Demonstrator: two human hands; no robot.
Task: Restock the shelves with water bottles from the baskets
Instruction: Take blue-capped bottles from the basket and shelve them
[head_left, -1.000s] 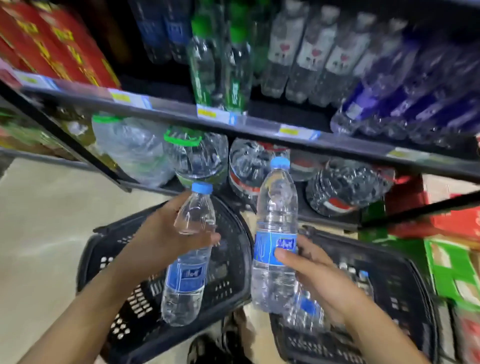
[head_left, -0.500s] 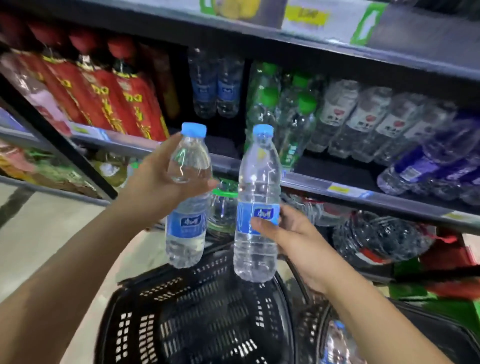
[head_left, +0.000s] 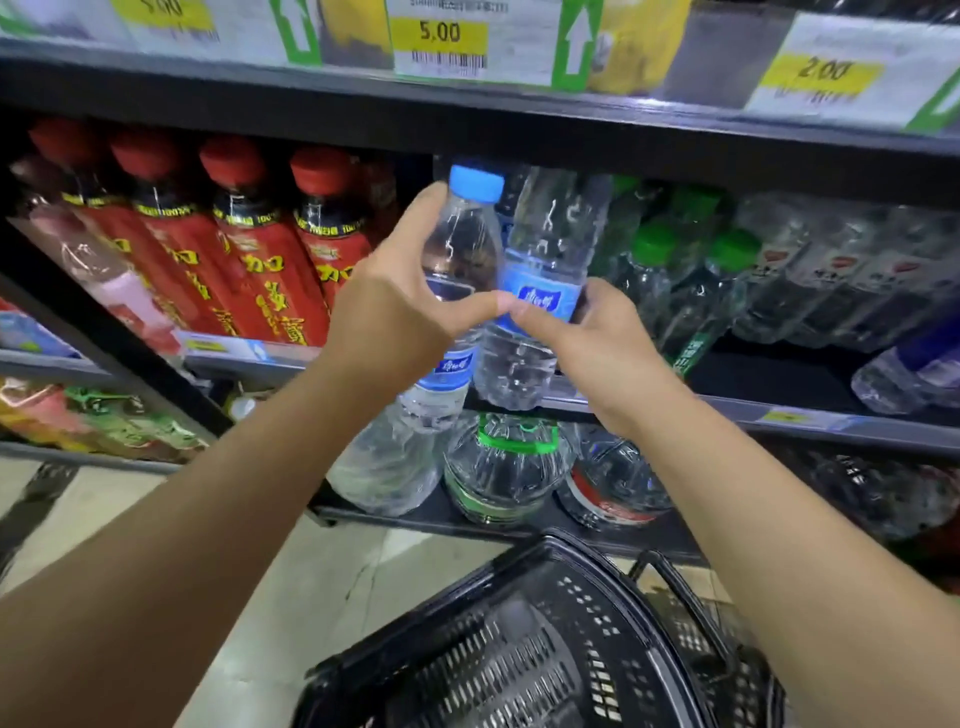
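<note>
While both hands were up at the shelf, a black basket (head_left: 519, 649) sat below them, nearest the camera. Left hand (head_left: 395, 312) was curled round the upper body of the left bottle (head_left: 462, 244), thumb across the front. Right hand (head_left: 602, 353) gripped the right bottle (head_left: 540, 296) at its label. The two bottles were side by side, touching or nearly so. Both were at the shelf (head_left: 779, 418) lip, the right bottle's base about level with it. Step, as judged: placing the pair. Next move calls for pushing them upright into the gap beyond the hands, between red-capped bottles (head_left: 249, 249) to the left and green-capped bottles (head_left: 670, 270) to the right, then letting go.
</note>
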